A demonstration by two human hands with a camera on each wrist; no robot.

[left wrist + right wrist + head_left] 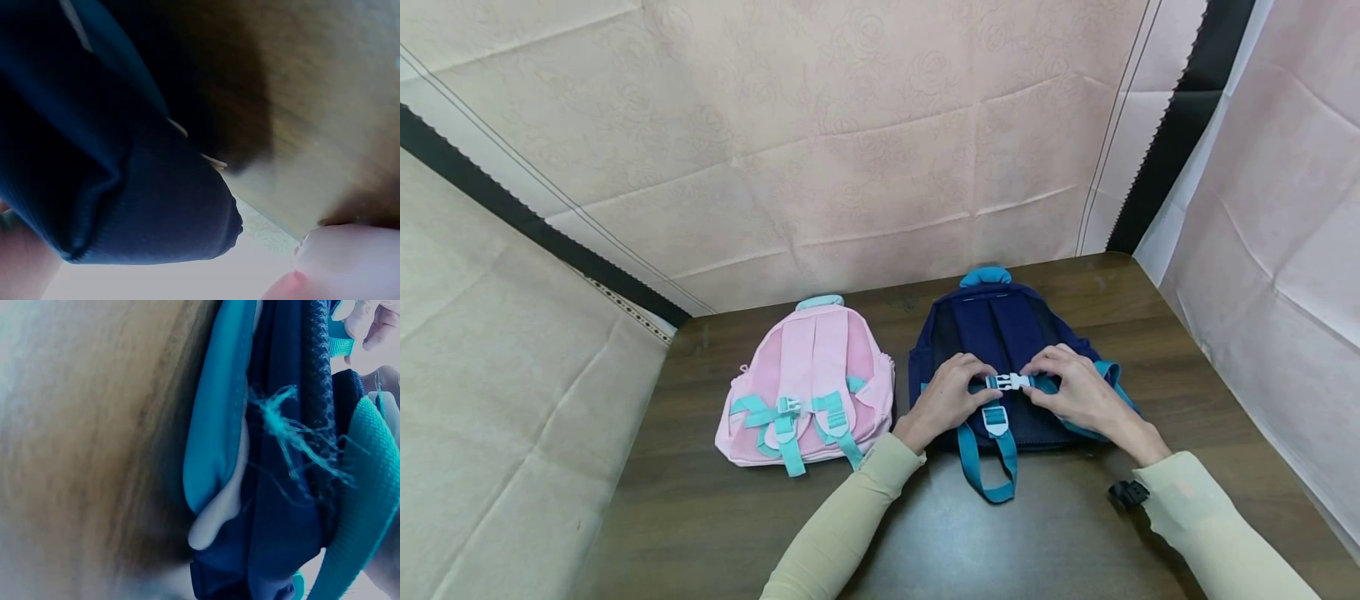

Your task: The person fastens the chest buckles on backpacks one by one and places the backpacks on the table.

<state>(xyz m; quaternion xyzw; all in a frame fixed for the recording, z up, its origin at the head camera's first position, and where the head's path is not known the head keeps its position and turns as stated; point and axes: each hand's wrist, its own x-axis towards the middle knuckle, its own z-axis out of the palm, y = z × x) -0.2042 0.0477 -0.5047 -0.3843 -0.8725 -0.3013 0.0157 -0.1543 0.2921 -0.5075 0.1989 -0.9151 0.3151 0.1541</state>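
A navy backpack (947, 333) lies with its strap side up on the right of the table. Over its lower middle, my left hand (951, 392) and right hand (1071, 387) face each other across a white side-release buckle (1009, 382) on teal webbing. Left thumb and fingers pinch the buckle's left end, and those of the right hand grip its right end. The two halves sit together in the head view. Beneath hangs a second white strap adjuster (996, 420) with a teal strap loop (972, 467). Navy cloth (169, 200) fills much of the left wrist view.
A pink backpack (760, 375) with mint straps and a buckle (788, 406) lies to the left on the brown wooden table (700, 517). Pale cloth (850, 167) hangs behind and at both sides. Frayed teal threads (275, 419) stick out at the navy bag's side.
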